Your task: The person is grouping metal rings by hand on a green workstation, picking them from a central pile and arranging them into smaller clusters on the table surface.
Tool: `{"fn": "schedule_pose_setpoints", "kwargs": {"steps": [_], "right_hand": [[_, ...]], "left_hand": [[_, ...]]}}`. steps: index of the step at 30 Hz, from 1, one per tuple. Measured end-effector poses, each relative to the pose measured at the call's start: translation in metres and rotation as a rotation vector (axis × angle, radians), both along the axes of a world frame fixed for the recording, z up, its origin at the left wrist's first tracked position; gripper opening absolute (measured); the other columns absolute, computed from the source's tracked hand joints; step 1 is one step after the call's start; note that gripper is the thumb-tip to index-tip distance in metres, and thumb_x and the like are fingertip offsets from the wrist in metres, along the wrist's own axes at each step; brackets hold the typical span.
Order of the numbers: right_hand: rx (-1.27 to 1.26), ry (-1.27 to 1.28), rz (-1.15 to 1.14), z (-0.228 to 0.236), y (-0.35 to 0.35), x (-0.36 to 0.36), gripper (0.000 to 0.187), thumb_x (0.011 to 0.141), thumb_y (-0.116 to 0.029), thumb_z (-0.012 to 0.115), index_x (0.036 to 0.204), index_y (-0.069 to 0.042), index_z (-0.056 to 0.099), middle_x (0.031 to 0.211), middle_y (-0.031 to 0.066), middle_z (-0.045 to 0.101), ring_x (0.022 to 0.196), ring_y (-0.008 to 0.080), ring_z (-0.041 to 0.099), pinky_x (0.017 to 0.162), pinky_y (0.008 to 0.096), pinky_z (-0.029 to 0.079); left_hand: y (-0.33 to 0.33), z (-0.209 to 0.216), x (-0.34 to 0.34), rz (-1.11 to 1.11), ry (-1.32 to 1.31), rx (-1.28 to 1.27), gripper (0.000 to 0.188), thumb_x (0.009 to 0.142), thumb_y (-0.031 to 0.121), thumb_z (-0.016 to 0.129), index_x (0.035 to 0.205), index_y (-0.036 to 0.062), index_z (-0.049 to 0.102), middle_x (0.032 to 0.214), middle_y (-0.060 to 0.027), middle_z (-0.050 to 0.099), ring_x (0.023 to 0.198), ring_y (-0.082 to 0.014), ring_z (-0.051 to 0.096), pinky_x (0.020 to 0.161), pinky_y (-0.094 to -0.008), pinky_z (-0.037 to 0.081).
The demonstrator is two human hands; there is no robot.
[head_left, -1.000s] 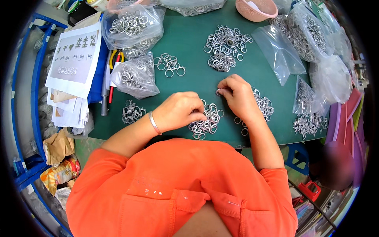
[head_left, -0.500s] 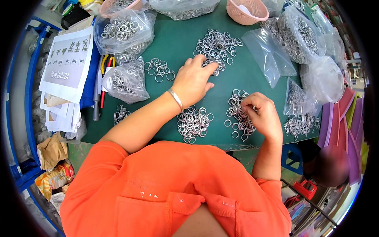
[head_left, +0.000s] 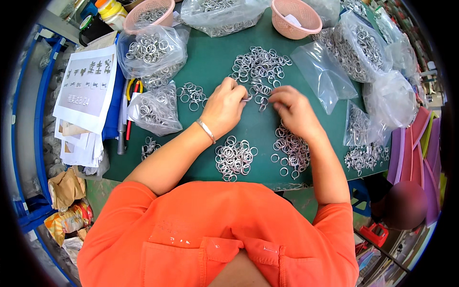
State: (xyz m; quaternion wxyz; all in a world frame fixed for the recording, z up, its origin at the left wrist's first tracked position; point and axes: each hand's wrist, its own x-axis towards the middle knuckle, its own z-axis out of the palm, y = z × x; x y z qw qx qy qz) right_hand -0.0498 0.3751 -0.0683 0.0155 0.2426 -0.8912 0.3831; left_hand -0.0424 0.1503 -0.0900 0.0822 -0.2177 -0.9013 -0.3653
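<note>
My left hand, with a bangle at the wrist, pinches a silvery metal ring at its fingertips. Just above it lies the large loose pile of rings, trailing down between my hands. My right hand reaches to the right side of that trail, slightly blurred, thumb and fingers a little apart; I see no ring in it. Under its wrist is another ring heap, with a few single rings at its left side. A third heap lies below my left hand, and a smaller cluster is left of it.
Bags of rings stand left, at the back and right. A flat clear bag lies at centre right. Two pink baskets stand behind. Papers and red-handled tools line the left edge.
My right hand has left the right heap and moved up and left to the central rings. My left hand has drawn back toward me from the large pile, a ring now between its fingertips.
</note>
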Motion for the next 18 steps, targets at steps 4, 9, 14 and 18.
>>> {"fn": "schedule_pose_setpoints", "kwargs": {"steps": [4, 9, 14, 18], "right_hand": [[0.073, 0.052, -0.298, -0.01, 0.004, -0.028, 0.013, 0.08, -0.001, 0.065, 0.093, 0.0, 0.068, 0.093, 0.0164, 0.065, 0.088, 0.0362, 0.063, 0.077, 0.0407, 0.051], [0.083, -0.1, -0.304, -0.019, 0.002, -0.042, 0.017, 0.078, -0.007, 0.072, 0.094, -0.002, 0.068, 0.086, 0.0143, 0.066, 0.076, 0.0272, 0.064, 0.07, 0.0362, 0.051], [-0.285, -0.444, -0.33, -0.011, 0.009, -0.025, 0.012, 0.083, -0.005, 0.071, 0.093, 0.0, 0.068, 0.077, 0.0033, 0.067, 0.068, 0.0092, 0.06, 0.061, 0.0251, 0.049], [-0.525, -0.467, -0.283, 0.001, 0.006, -0.008, 0.005, 0.085, -0.001, 0.069, 0.09, -0.001, 0.068, 0.079, -0.0002, 0.066, 0.07, 0.0065, 0.058, 0.062, 0.021, 0.048]], "left_hand": [[0.007, -0.002, -0.002, -0.033, -0.047, 0.077, 0.022, 0.077, 0.001, 0.071, 0.096, 0.0023, 0.06, 0.099, -0.0133, 0.054, 0.083, -0.032, 0.061, 0.073, -0.0389, 0.051], [0.014, 0.003, -0.009, -0.023, 0.0, 0.131, 0.024, 0.078, 0.002, 0.071, 0.1, 0.0021, 0.061, 0.103, -0.0136, 0.055, 0.086, -0.0323, 0.061, 0.075, -0.0389, 0.051], [0.02, -0.001, -0.015, -0.008, 0.064, 0.046, 0.026, 0.077, 0.008, 0.073, 0.101, 0.0039, 0.063, 0.101, -0.0128, 0.056, 0.092, -0.0329, 0.059, 0.08, -0.0404, 0.049], [0.029, -0.011, -0.026, 0.048, 0.06, -0.035, 0.026, 0.076, 0.01, 0.075, 0.098, 0.0056, 0.064, 0.097, -0.0113, 0.057, 0.093, -0.0328, 0.058, 0.082, -0.0411, 0.048]]}}
